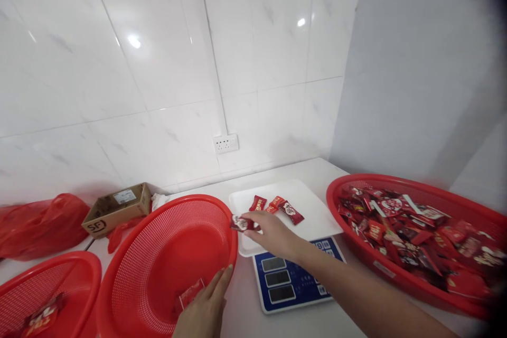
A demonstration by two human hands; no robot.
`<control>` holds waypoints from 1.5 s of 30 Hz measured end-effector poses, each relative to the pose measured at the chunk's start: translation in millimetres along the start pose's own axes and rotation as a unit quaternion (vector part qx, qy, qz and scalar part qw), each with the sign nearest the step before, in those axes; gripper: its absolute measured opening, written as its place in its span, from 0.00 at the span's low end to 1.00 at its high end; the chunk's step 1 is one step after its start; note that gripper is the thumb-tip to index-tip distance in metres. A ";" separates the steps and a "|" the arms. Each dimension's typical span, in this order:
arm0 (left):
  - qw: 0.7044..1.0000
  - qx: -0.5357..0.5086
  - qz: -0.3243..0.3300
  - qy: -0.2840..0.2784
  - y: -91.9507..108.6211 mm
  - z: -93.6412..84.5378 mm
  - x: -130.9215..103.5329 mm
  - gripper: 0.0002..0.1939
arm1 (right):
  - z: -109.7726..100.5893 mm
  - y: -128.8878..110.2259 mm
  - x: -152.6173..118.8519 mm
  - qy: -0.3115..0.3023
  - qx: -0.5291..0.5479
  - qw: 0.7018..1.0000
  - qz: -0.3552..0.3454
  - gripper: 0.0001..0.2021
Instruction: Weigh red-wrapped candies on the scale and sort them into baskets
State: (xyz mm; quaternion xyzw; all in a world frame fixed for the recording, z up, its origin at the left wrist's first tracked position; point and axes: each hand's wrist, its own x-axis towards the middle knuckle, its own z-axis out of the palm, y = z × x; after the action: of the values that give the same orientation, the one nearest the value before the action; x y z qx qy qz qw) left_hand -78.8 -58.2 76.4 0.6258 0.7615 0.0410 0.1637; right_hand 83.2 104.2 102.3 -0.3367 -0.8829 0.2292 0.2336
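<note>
My right hand (273,229) pinches a small dark-red wrapped candy (241,223) between thumb and fingers, above the near-left edge of the scale's white tray (241,202). On that tray lie several other red wrapped candies (292,212). The digital scale (279,277) has a blue panel with three dark displays, partly covered by my right forearm. My left hand (208,298) is over the right rim of the middle red basket (119,264), fingers stretched out. Beside it, inside the basket, shows a red candy packet (190,294), partly hidden by the hand.
A large red basket (380,264) heaped with wrapped candies stands at right. Another red basket (85,264), holding a few packets, is at lower left. Behind are an open cardboard box (119,211) and red plastic bags (47,227). A socket (225,143) is on the tiled wall.
</note>
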 end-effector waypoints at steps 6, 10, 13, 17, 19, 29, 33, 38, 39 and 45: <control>1.000 -0.008 -0.020 -0.016 -0.1 -2.6 -0.7 0.32 | -1.0 -3.7 2.7 -0.016 0.032 0.998 -0.052 0.27; 1.000 -0.010 -0.021 -0.013 1.6 -4.0 -1.8 0.32 | -11.9 40.9 12.7 -0.009 -0.121 0.991 0.050 0.28; 1.000 -0.015 -0.008 -0.004 3.4 -5.0 -1.5 0.32 | -17.4 69.7 17.4 -0.032 -0.154 0.981 0.110 0.29; 1.000 -0.016 0.003 -0.005 2.6 -4.2 0.9 0.31 | -20.1 79.6 17.1 -0.030 -0.149 0.984 0.095 0.25; 1.000 -0.015 0.006 -0.005 0.5 -2.6 2.1 0.31 | -20.7 78.4 16.7 -0.022 -0.143 0.986 0.083 0.22; 1.000 -0.006 -0.004 -0.007 -0.8 -1.6 1.5 0.31 | -22.1 77.4 15.4 0.009 -0.086 0.993 0.083 0.18; 1.000 -0.007 -0.001 0.000 -1.5 0.5 2.0 0.31 | -21.7 59.0 18.9 0.037 -0.044 0.996 0.071 0.17; 1.000 0.005 0.011 0.020 -5.9 7.9 4.7 0.30 | 1.0 6.3 34.4 0.051 0.024 0.998 0.016 0.21; 1.000 0.013 0.014 0.025 -7.0 9.7 5.4 0.30 | 8.1 -6.7 37.4 0.042 0.044 0.998 -0.012 0.22; 0.992 0.039 0.049 0.105 -15.6 19.7 6.1 0.31 | 41.1 -63.6 42.7 -0.098 0.038 0.982 -0.158 0.37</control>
State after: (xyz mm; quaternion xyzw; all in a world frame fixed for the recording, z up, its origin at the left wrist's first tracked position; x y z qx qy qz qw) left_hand -88.5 -58.4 52.4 0.6607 0.7437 0.0846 0.0561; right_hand 0.5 81.4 116.8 -0.1596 -0.9343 0.2547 0.1918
